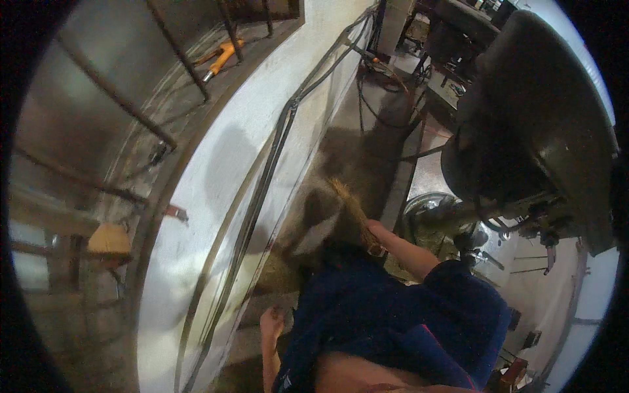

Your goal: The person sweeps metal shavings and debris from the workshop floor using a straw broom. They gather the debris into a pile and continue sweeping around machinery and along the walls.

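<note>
My right hand (379, 230) is closed around a short straw hand broom (352, 204). Its frayed bristle end points forward and to the left, over the floor strip, and its bound end sticks out behind my hand, close to my dark blue clothing. My left hand (272, 322) hangs low at my left side near the white wall. Its fingers look curled in, and nothing shows in them, though the picture is dim there.
A white wall (229, 164) with dark cables (282, 131) runs along my left. On the barred window's sill lies an orange-handled tool (225, 57). Large dark machinery (531, 118) stands close on my right, above a round metal part (429, 203). Hoses (386, 82) lie ahead on the floor.
</note>
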A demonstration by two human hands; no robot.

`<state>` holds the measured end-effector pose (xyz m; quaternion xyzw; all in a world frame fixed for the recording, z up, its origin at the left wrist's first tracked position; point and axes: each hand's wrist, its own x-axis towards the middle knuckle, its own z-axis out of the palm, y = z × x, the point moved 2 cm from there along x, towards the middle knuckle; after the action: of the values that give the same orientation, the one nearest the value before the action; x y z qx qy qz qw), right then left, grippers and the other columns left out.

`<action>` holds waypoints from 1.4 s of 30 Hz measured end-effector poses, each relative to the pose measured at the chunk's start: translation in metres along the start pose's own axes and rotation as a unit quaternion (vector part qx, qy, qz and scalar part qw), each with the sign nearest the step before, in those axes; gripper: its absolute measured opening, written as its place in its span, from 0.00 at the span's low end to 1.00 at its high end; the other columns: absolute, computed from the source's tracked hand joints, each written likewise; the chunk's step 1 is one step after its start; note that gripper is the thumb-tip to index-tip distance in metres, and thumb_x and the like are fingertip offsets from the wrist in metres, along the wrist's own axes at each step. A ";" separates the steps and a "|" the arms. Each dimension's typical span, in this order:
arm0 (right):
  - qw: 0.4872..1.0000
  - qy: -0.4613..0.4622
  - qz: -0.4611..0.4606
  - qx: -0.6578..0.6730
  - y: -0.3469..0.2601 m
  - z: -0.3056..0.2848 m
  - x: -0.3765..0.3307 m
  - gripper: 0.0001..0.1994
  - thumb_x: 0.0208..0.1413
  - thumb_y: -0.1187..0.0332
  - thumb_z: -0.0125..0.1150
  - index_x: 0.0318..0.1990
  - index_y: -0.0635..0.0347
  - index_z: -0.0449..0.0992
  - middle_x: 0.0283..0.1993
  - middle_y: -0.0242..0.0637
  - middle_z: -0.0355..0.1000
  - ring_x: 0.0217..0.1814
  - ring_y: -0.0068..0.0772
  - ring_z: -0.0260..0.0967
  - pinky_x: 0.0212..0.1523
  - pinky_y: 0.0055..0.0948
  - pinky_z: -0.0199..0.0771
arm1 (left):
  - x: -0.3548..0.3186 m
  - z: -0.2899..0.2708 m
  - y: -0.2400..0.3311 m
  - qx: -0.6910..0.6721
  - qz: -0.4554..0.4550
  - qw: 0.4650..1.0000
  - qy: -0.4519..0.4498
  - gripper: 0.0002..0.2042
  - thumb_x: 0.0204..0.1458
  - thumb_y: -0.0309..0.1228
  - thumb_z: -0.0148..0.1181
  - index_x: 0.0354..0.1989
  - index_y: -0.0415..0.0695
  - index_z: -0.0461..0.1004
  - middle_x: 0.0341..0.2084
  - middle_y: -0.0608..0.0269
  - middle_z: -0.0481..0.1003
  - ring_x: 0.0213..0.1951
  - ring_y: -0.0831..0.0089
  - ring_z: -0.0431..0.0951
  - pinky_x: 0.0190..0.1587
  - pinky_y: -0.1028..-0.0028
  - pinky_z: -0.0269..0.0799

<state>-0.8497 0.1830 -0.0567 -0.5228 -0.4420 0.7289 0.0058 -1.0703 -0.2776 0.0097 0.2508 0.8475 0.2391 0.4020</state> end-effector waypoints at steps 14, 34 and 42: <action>0.990 0.097 -0.045 0.095 -0.078 -0.030 0.048 0.13 0.52 0.68 0.44 0.43 0.64 0.66 0.27 0.37 0.68 0.27 0.29 0.65 0.34 0.30 0.68 | 0.106 -0.038 0.143 -0.017 0.058 0.993 -0.106 0.17 0.43 0.34 0.52 0.43 0.41 0.69 0.24 0.52 0.73 0.29 0.65 0.74 0.33 0.69 0.67; 0.719 0.288 -0.304 -0.555 -0.167 -0.144 0.327 0.13 0.36 0.68 0.55 0.34 0.44 0.75 0.49 0.50 0.61 0.45 0.45 0.65 0.44 0.32 0.68 | 0.147 -0.015 0.144 -0.092 -0.181 0.964 -0.173 0.14 0.48 0.28 0.50 0.44 0.39 0.67 0.32 0.54 0.72 0.28 0.68 0.73 0.32 0.72 0.67; 0.934 0.282 -0.060 -0.211 -0.272 -0.236 0.449 0.38 0.39 0.61 0.55 0.60 0.52 0.47 0.47 0.48 0.65 0.48 0.47 0.63 0.48 0.34 0.63 | 0.212 0.011 0.207 -0.113 -0.285 0.937 -0.166 0.14 0.47 0.28 0.50 0.44 0.38 0.67 0.30 0.54 0.73 0.29 0.69 0.73 0.33 0.73 0.68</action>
<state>-0.9962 0.7108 -0.2346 -0.6686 -0.5966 0.4393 0.0633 -1.1305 0.0128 0.0101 -0.0121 0.7718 0.1640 0.6143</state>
